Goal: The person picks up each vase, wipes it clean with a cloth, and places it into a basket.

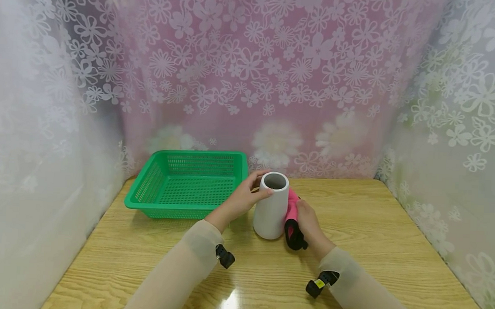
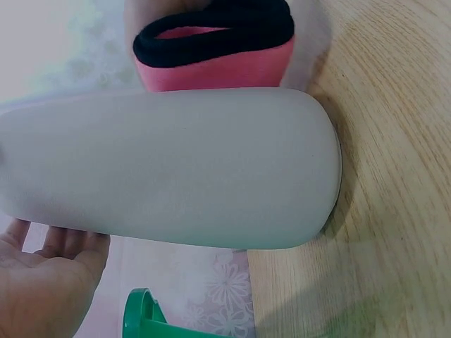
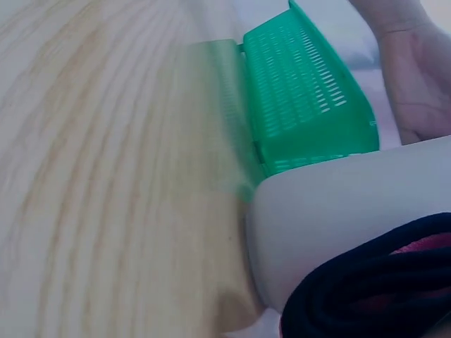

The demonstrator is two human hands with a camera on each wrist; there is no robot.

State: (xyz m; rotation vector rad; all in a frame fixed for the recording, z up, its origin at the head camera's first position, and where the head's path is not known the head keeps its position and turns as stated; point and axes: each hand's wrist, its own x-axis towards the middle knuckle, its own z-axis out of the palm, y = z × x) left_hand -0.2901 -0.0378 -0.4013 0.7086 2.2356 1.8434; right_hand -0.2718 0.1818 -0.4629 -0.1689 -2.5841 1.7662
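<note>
A tall white vase (image 1: pixel 270 216) with a round open mouth stands upright on the wooden table. My left hand (image 1: pixel 245 194) grips it near the top, thumb across the front below the rim and fingers round the far side. At the vase's right side, my right hand (image 1: pixel 308 220) holds a pink cloth piece with black edging (image 1: pixel 292 210) against the wall. The left wrist view shows the black-edged opening of this pink cloth (image 2: pixel 218 46) beside the vase (image 2: pixel 176 169). Its folded black edge (image 3: pixel 366 296) fills the lower right wrist view; most right-hand fingers are hidden.
A green plastic basket (image 1: pixel 187 207) with slotted walls stands on the table (image 1: pixel 266 284), left of the vase and close to my left hand. Floral curtains (image 1: pixel 251 71) hang behind the table and along both sides.
</note>
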